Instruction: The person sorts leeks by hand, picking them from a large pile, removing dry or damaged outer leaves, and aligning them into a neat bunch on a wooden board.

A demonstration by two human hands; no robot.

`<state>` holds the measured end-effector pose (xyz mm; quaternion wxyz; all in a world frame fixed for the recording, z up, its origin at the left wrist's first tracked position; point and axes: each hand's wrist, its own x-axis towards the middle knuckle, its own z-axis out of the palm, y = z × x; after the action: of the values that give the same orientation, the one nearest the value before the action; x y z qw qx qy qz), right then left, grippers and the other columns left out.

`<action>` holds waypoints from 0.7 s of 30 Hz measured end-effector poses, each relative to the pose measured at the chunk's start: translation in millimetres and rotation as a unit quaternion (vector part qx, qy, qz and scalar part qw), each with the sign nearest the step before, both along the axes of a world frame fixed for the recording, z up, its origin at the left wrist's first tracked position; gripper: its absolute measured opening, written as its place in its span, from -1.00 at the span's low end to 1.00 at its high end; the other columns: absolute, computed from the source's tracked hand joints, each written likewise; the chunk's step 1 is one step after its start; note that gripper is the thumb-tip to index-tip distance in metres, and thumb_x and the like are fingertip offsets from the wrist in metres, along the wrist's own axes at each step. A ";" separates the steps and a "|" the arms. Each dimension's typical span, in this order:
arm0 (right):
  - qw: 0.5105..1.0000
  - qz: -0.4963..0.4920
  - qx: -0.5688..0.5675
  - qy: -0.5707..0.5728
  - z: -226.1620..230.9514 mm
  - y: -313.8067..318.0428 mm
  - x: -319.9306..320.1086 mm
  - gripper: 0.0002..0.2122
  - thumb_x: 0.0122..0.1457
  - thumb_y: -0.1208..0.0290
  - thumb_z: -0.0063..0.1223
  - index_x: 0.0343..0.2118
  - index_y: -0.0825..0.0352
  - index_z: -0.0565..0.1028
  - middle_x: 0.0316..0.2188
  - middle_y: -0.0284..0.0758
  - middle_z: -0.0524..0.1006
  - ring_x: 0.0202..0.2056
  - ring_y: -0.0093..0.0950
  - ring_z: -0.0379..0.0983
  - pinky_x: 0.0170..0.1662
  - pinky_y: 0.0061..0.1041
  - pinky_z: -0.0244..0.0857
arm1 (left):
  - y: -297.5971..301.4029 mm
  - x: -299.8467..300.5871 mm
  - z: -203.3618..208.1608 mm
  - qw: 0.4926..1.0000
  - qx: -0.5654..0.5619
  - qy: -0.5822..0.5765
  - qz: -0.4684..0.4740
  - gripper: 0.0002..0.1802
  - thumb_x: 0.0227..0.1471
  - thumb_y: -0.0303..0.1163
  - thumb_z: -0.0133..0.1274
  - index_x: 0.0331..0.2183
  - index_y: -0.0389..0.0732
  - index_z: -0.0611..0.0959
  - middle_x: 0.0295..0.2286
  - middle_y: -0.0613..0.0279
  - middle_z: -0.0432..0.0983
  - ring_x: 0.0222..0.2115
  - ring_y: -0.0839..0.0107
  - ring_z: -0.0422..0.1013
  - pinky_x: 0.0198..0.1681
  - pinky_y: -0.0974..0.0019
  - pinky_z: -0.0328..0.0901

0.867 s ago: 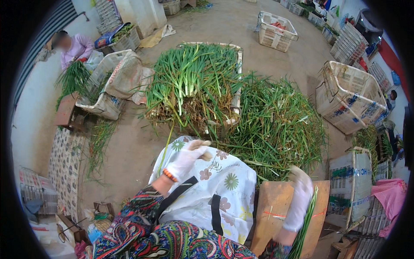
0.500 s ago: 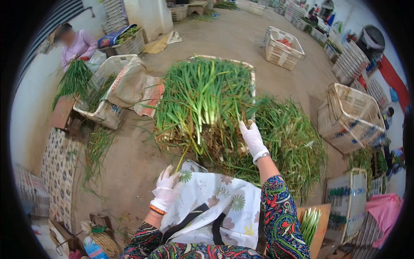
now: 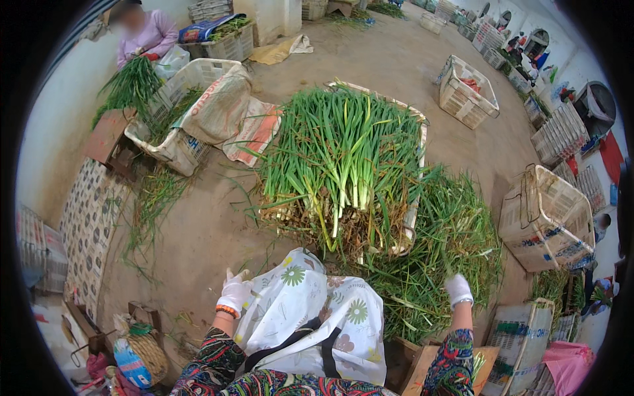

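Observation:
My left hand (image 3: 236, 292), in a thin whitish glove with an orange band at the wrist, hovers beside the flower-printed apron (image 3: 360, 313) over my knees. Its fingers are apart and nothing shows in them. My right hand (image 3: 457, 289), also gloved, is out to the right at the edge of a heap of loose green leaves (image 3: 456, 231). Its fingers are too unclear to read. In front of me a white crate (image 3: 421, 155) is piled with green onions (image 3: 350, 145), pale stems and brown roots toward me.
A wooden board (image 3: 487, 369) at lower right is partly hidden by my sleeve. White crates stand right (image 3: 548, 218), far right (image 3: 467, 92) and left (image 3: 178, 148), the left one draped with a sack (image 3: 224, 119). A co-worker (image 3: 148, 36) holds greens at upper left.
My right hand has moved from the crate's near right corner out to the right, over the leaf heap. The left hand has drawn slightly left and down. The whole view has shifted.

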<state>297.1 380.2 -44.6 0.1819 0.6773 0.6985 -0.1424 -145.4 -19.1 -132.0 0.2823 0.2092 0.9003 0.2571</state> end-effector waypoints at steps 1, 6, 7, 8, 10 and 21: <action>0.997 0.054 0.029 -0.035 -19.6 -4.8 -6.6 -0.56 0.13 0.22 -0.14 0.01 0.39 0.29 -0.11 0.06 0.38 -0.13 -0.14 0.39 -0.08 -0.29 0.27 | -10.2 -2.6 0.2 1.000 -0.012 0.004 0.010 -0.53 -0.12 -0.21 0.05 -0.10 -0.09 0.53 0.06 -0.20 0.10 0.00 0.01 0.19 0.01 0.24 0.15; 0.896 0.040 -0.007 0.443 70.6 -50.5 -166.0 -0.61 0.17 0.05 -0.20 -0.40 0.33 0.49 -0.45 -0.24 0.54 -0.42 -0.34 0.44 -0.27 -0.41 0.29 | 19.4 17.0 29.5 0.997 0.044 0.039 -0.051 -0.54 -0.15 -0.32 0.11 -0.11 -0.13 0.53 0.03 -0.13 0.20 0.04 0.14 0.21 0.03 0.33 0.17; 0.903 0.074 -0.026 0.422 79.8 -56.3 -198.3 -0.54 0.18 0.01 -0.24 -0.49 0.38 0.47 -0.53 -0.24 0.53 -0.47 -0.36 0.46 -0.29 -0.39 0.29 | 31.2 22.9 44.2 0.995 0.073 0.044 -0.058 -0.55 -0.15 -0.38 0.12 -0.12 -0.16 0.54 0.01 -0.11 0.24 0.02 0.19 0.25 0.00 0.37 0.21; 0.909 0.105 -0.040 0.402 87.9 -60.4 -225.2 -0.52 0.18 0.00 -0.25 -0.50 0.40 0.47 -0.55 -0.24 0.53 -0.51 -0.38 0.47 -0.32 -0.41 0.30 | 41.3 30.2 55.1 0.988 0.140 0.006 -0.061 -0.61 -0.10 -0.42 0.08 -0.13 -0.23 0.54 -0.02 -0.02 0.30 -0.01 0.25 0.28 0.02 0.39 0.19; 0.900 0.121 -0.099 0.407 95.5 -66.7 -267.3 -0.48 0.18 -0.02 -0.27 -0.52 0.44 0.46 -0.59 -0.23 0.53 -0.58 -0.40 0.47 -0.40 -0.44 0.33 | 55.4 43.8 57.1 0.971 0.220 -0.049 -0.077 -0.65 -0.05 -0.44 0.05 -0.15 -0.28 0.54 -0.03 0.02 0.31 -0.02 0.31 0.28 0.03 0.40 0.17; 0.691 -0.079 -0.139 0.705 158.5 -124.7 -174.9 -0.61 0.18 0.11 -0.17 -0.63 0.32 0.44 -0.78 -0.41 0.41 -0.84 -0.69 0.15 -0.74 -0.69 0.06 | 61.0 94.7 122.1 0.890 0.279 -0.345 -0.107 -0.69 0.06 -0.45 -0.04 -0.14 -0.36 0.50 -0.19 0.21 0.45 -0.15 0.49 0.34 -0.02 0.44 0.18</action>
<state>122.2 255.5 113.9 -0.2839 0.3974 0.5373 -0.6876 -50.7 41.9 -9.9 0.5311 0.2727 0.6097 0.5215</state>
